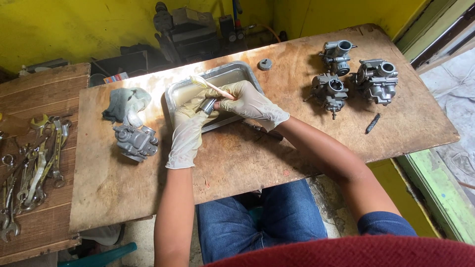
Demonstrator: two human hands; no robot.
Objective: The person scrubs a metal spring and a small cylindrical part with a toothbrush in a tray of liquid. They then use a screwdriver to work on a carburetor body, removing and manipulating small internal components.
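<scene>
Gloves cover both my hands, thin pale ones, and both hands are busy over the near edge of the metal tray (246, 69). My left hand (190, 129) has its fingers wrapped closed around a small grey metal part (208, 105), holding it just above the tray's near rim. My right hand (252, 103) pinches the handle of a toothbrush (212, 86), fingers narrow and tight on it, with the pale bristle head pointing up and away from me over the cloudy liquid in the tray. The tray sits on a wooden board (237, 158) laid across my lap area, my jeans showing beneath it. To my left on the board lies one grey carburetor (134, 140), touching a crumpled greenish rag (124, 103). Well apart on my right stand three more carburetors (354, 75) in a cluster, with a small dark screw-like piece (372, 123) near them and a round toothed metal cap (265, 64) just beyond the tray's far corner. On the bench (44, 89) at my far left lies a heap of wrenches (32, 165).
</scene>
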